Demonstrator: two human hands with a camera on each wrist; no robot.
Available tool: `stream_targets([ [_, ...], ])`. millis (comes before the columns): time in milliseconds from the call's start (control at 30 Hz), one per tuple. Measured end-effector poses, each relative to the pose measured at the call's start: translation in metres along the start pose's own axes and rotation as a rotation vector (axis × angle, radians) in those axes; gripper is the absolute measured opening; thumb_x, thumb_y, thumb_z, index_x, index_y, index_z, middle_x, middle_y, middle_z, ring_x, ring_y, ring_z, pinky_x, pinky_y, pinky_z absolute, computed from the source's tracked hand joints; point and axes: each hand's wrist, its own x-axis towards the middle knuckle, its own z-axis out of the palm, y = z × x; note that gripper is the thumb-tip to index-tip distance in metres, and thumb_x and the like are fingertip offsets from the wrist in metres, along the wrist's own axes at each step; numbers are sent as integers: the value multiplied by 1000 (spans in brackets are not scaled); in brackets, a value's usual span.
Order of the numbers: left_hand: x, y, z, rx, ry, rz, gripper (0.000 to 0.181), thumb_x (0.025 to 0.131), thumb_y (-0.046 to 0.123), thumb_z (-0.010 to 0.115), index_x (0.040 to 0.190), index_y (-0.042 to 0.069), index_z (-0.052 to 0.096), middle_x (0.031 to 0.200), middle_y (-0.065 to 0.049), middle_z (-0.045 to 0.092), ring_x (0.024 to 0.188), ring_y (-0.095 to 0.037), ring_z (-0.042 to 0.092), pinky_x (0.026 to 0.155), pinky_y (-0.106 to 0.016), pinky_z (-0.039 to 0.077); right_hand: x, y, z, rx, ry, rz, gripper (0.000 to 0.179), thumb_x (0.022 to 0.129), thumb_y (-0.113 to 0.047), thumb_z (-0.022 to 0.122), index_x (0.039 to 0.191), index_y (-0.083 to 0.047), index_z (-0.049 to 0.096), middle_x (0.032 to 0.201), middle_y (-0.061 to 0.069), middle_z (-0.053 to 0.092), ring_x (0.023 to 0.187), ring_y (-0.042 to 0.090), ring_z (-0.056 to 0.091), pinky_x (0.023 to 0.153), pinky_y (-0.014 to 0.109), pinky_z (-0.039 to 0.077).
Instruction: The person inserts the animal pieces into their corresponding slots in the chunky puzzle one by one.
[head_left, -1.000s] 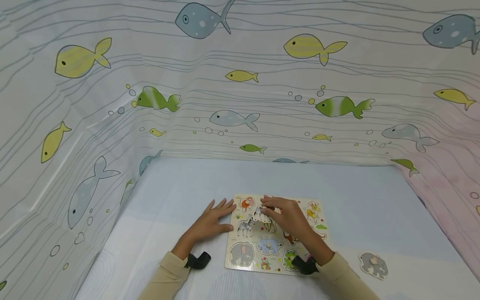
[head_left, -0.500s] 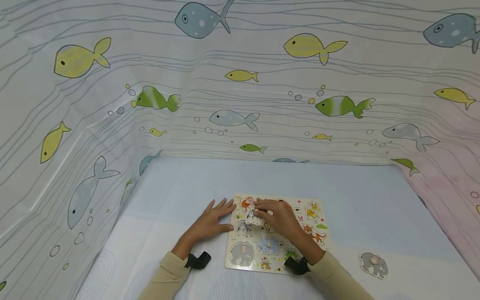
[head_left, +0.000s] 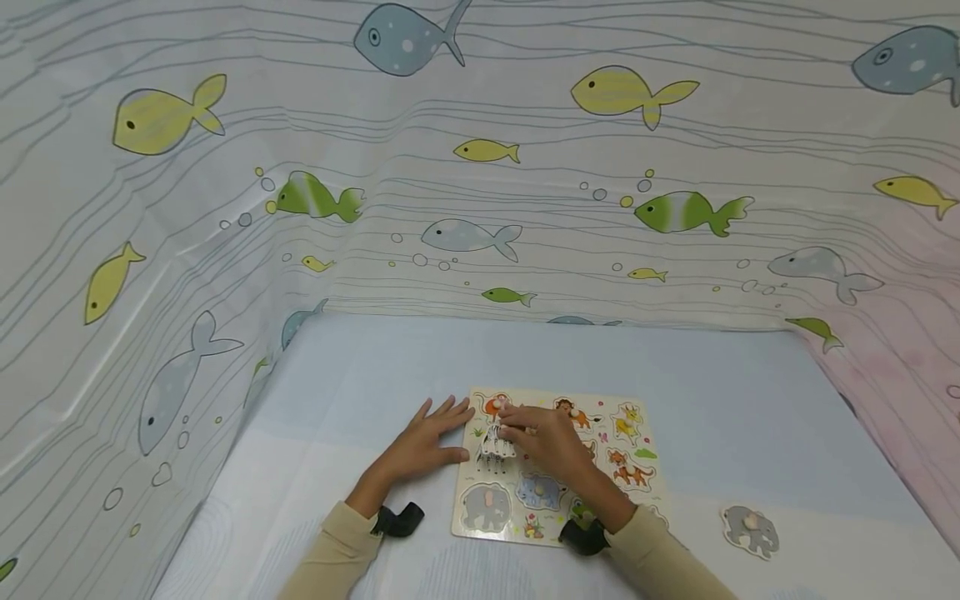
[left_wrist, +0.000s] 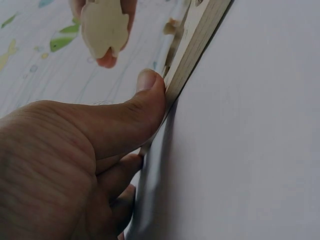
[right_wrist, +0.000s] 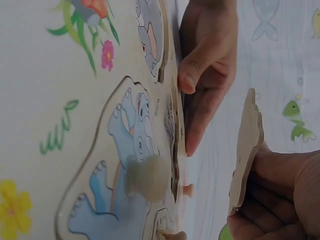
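My right hand (head_left: 555,446) pinches a wooden zebra puzzle piece (head_left: 497,440), held tilted above the printed zebra recess on the left side of the puzzle board (head_left: 504,534). In the right wrist view the zebra piece (right_wrist: 246,150) is seen edge-on, apart from the board. My left hand (head_left: 423,446) lies flat at the board's left edge with its fingers spread. Its thumb (left_wrist: 145,100) touches the board's side in the left wrist view, where the bare back of the zebra piece (left_wrist: 105,27) also shows.
A grey elephant piece (head_left: 751,531) lies on the table (head_left: 712,417) right of the board. Other knobbed animal pieces sit in the board, among them a blue animal (right_wrist: 132,150) and a lion (head_left: 573,412). A fish-patterned curtain (head_left: 480,192) surrounds the table.
My right hand has carried the zebra piece left and slightly down, from the board's upper middle to over the zebra recess. My left hand has stayed put.
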Motion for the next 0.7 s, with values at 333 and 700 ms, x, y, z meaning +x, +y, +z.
stream_targets([
  [333, 1, -5, 2, 18, 9, 20, 74, 87, 38, 74, 150, 11, 45, 160, -8, 37, 153, -34, 25, 126, -60, 2, -1, 4, 10, 12, 13, -30, 21, 88, -15, 75, 105, -4, 78, 115, 11, 75, 115, 26, 69, 92, 41, 59],
  [700, 0, -2, 1, 15, 5, 14, 74, 87, 37, 74, 150, 11, 45, 160, -9, 37, 153, -34, 24, 126, -59, 1, -5, 6, 21, 19, -26, 24, 21, 88, -14, 75, 107, -5, 78, 118, 8, 75, 116, 24, 69, 97, 41, 57],
])
